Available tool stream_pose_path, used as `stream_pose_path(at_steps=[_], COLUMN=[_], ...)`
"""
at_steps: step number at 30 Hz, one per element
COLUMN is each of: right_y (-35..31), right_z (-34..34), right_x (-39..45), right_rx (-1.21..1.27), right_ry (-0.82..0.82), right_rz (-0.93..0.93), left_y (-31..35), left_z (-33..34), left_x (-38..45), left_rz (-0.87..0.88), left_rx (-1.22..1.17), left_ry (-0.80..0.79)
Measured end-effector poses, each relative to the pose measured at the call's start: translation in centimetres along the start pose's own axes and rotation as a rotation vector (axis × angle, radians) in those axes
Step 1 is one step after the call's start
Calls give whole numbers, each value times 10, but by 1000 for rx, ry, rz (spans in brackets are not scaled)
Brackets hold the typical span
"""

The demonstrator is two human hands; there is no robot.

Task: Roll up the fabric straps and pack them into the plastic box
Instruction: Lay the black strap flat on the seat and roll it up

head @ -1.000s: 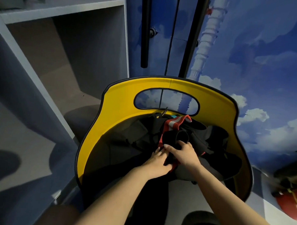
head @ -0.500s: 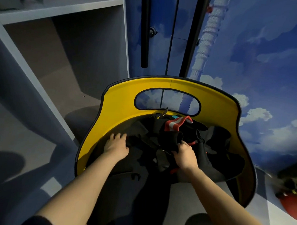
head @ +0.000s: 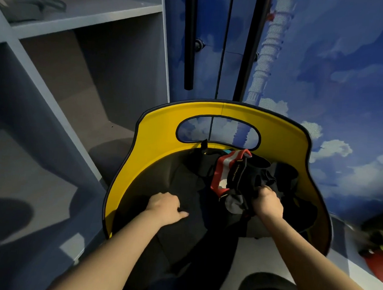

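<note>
A heap of black fabric straps [head: 246, 175] with a red and white striped piece [head: 223, 166] lies on the dark seat of a yellow-backed chair [head: 162, 130]. My right hand [head: 268, 200] is closed on the black bundle at the heap's near side. My left hand [head: 167, 206] rests lower left on a wide black fabric piece [head: 182, 232] that hangs off the seat's front, fingers curled on it; whether it grips I cannot tell. No plastic box is in view.
Grey shelving [head: 82, 15] stands on the left with a dark item on the top shelf. A blue sky-printed wall with black vertical bars [head: 189, 39] rises behind the chair. A red object [head: 378, 264] lies at the right edge.
My left hand left the heap, went to the seat's left side, then came back toward me onto the wide black fabric. My right hand stayed on the bundle and lifted it a little.
</note>
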State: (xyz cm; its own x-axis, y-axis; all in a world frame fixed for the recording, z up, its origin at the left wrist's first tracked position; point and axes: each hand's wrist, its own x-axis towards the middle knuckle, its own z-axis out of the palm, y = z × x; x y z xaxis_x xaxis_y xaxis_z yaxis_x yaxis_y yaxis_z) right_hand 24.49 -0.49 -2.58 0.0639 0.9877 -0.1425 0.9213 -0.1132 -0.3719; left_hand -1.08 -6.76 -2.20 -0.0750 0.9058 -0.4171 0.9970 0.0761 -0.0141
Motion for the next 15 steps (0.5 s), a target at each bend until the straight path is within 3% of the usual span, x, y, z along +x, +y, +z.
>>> stream_pose_path(at_steps=[5,10,12,15], right_y=[-12,-32,-42,-54], right_z=[-9,-20,-21,-17], right_x=[-1,-8,-12,-17], right_rx=[131,179,142,85], right_ry=[-187,-177,-91,207], right_rz=[-7,-66,-141,-347], left_y=[-4,-6,-4,-1], left_z=[-7,5,7,5], left_x=[11,37,47,54], left_rz=[-141,-259,-308,-399], left_rx=[-279,-777,-908,-1106], left_ry=[160,83,92,78])
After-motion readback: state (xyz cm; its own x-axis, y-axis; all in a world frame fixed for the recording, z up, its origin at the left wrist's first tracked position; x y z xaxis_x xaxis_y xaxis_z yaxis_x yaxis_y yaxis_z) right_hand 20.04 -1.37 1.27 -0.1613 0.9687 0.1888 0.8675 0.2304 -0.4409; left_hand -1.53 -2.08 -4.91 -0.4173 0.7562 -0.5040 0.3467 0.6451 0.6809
